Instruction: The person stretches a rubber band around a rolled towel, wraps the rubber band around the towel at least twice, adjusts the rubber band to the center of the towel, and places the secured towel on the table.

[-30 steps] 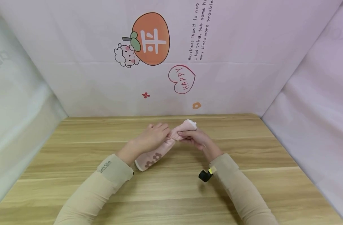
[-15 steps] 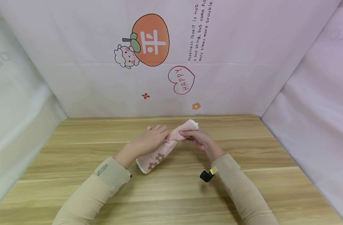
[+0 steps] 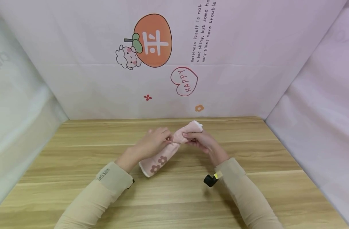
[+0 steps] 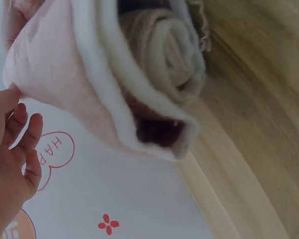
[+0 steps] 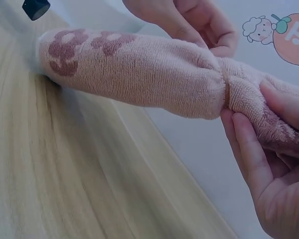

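Note:
A pink rolled towel (image 3: 154, 160) with brown flowers and white edges slants between both hands, narrowed at its middle by a thin band (image 5: 226, 89). At this waist the left hand (image 3: 151, 143) pinches with thumb and fingertips; I cannot tell whether it takes the band or the towel. Its other fingers are loosely bent in the left wrist view. The right hand (image 3: 201, 140) grips the upper right half, its thumb on top and fingers below, as the right wrist view shows. The towel's spiral end (image 4: 174, 55) faces the left wrist camera.
Under the hands lies a wood-grain table (image 3: 168, 203). A white printed cloth (image 3: 234, 63) stands behind it, and plain white cloth hangs on both sides. A small black wrist camera (image 3: 210, 180) juts from the right sleeve (image 3: 234, 175).
The towel and the right hand have shifted slightly to the right. The left fingertips have changed their hold at the waist, with a small gap now showing between them.

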A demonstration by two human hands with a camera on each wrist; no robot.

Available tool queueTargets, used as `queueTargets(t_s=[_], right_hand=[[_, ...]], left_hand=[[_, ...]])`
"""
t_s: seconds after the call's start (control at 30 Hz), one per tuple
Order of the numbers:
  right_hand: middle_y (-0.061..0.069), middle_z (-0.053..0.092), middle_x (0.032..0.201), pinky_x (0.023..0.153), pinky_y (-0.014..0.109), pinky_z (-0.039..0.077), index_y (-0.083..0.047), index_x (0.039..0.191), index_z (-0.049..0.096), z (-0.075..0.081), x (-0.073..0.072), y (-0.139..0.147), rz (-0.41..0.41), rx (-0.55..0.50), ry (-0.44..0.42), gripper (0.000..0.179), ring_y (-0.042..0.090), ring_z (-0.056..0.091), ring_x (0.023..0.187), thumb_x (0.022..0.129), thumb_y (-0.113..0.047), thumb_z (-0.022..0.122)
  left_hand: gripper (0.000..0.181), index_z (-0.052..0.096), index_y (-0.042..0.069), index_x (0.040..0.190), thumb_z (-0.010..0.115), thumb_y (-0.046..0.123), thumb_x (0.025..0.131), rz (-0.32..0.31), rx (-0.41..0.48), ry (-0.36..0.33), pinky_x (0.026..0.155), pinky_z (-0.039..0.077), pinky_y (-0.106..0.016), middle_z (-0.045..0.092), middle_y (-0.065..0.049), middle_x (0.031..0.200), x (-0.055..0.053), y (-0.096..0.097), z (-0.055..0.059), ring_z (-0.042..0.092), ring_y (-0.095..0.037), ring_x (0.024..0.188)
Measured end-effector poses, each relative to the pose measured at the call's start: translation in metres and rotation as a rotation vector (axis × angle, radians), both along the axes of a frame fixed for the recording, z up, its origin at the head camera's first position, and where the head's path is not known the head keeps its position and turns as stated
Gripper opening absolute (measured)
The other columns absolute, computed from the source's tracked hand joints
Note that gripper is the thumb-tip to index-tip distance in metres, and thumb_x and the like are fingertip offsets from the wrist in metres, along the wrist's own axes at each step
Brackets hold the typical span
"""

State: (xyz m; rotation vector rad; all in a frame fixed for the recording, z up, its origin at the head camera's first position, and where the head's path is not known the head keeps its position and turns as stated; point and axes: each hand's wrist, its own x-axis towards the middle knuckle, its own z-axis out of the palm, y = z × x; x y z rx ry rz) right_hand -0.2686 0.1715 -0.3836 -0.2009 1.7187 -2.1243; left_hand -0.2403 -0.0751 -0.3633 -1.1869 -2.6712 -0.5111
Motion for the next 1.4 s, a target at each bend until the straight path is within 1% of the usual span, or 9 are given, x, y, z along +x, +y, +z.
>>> queueTargets(t_s=[0.13,0.3,0.43,0.57,0.77,0.9,1.1,1.2,1.4], right_hand=[[0.003,0.071,0.085,0.073,0.025,0.058,-0.011,0.093,0.07,0.004,0.002,-0.001,-0.021,-0.017,0.006,0.023,0.012,0.069,0.076,0.095,0.008,0.058],[0.002,0.072,0.085,0.074,0.024,0.058,-0.011,0.093,0.07,0.002,0.002,-0.002,-0.046,-0.041,-0.009,0.022,0.011,0.07,0.077,0.097,0.007,0.057],[0.002,0.072,0.087,0.074,0.023,0.058,-0.013,0.095,0.071,-0.001,0.002,-0.006,-0.087,-0.064,-0.018,0.021,0.011,0.071,0.079,0.098,0.003,0.058],[0.001,0.072,0.083,0.07,0.021,0.058,-0.014,0.092,0.07,-0.004,0.001,-0.012,-0.147,-0.081,-0.032,0.02,0.01,0.071,0.074,0.099,0.0,0.059],[0.001,0.071,0.084,0.073,0.022,0.058,-0.01,0.093,0.068,-0.005,0.002,-0.021,-0.199,-0.138,-0.099,0.017,0.01,0.07,0.076,0.102,-0.002,0.056],[0.004,0.067,0.091,0.078,0.024,0.058,-0.006,0.101,0.062,-0.006,0.003,-0.022,-0.186,-0.168,-0.119,0.011,0.012,0.07,0.081,0.104,-0.001,0.053],[0.005,0.068,0.093,0.083,0.026,0.056,-0.006,0.101,0.062,-0.007,0.006,-0.019,-0.005,-0.136,-0.081,0.013,0.014,0.068,0.086,0.102,0.004,0.054],[0.001,0.07,0.092,0.081,0.025,0.054,-0.012,0.097,0.067,-0.007,0.007,-0.019,0.053,-0.108,-0.043,0.007,0.012,0.067,0.085,0.098,-0.005,0.067],[0.001,0.07,0.09,0.076,0.024,0.056,-0.013,0.092,0.069,-0.006,0.006,-0.021,-0.026,-0.107,-0.04,0.015,0.011,0.067,0.082,0.1,-0.002,0.062]], left_hand=[[0.014,0.075,0.01,0.108,0.073,0.006,0.095,-0.037,0.197,0.009,0.088,0.054,-0.032,0.074,-0.002,0.105,-0.003,-0.002,-0.001,0.069,-0.017,0.097],[0.02,0.079,0.011,0.112,0.076,0.008,0.093,-0.016,0.272,-0.011,0.08,0.057,-0.031,0.077,-0.002,0.102,-0.003,-0.005,-0.001,0.072,-0.016,0.089],[0.03,0.076,0.011,0.119,0.074,0.03,0.096,0.093,0.234,-0.104,0.074,0.056,-0.031,0.076,0.0,0.101,-0.001,-0.002,0.001,0.069,-0.013,0.086],[0.05,0.073,0.014,0.124,0.079,0.048,0.089,0.216,0.172,-0.222,0.074,0.054,-0.031,0.073,0.002,0.104,0.0,0.003,0.003,0.066,-0.011,0.087],[0.065,0.065,0.007,0.131,0.086,0.044,0.082,0.272,0.039,-0.229,0.076,0.054,-0.039,0.071,-0.005,0.104,0.0,0.01,0.003,0.064,-0.02,0.085],[0.052,0.065,0.002,0.13,0.084,0.024,0.087,0.265,0.056,-0.22,0.086,0.055,-0.044,0.072,-0.012,0.112,-0.002,0.009,0.003,0.067,-0.026,0.095],[0.038,0.07,0.002,0.121,0.079,0.018,0.088,0.209,0.123,-0.24,0.079,0.054,-0.037,0.072,-0.007,0.101,-0.009,0.001,-0.001,0.063,-0.019,0.083],[0.037,0.071,0.003,0.121,0.08,0.02,0.088,0.173,0.167,-0.305,0.079,0.054,-0.036,0.071,-0.005,0.1,-0.011,-0.002,-0.001,0.062,-0.017,0.083],[0.043,0.065,0.003,0.13,0.075,0.01,0.089,0.084,0.236,-0.489,0.083,0.051,-0.036,0.069,-0.006,0.113,-0.018,-0.014,-0.003,0.06,-0.018,0.093]])
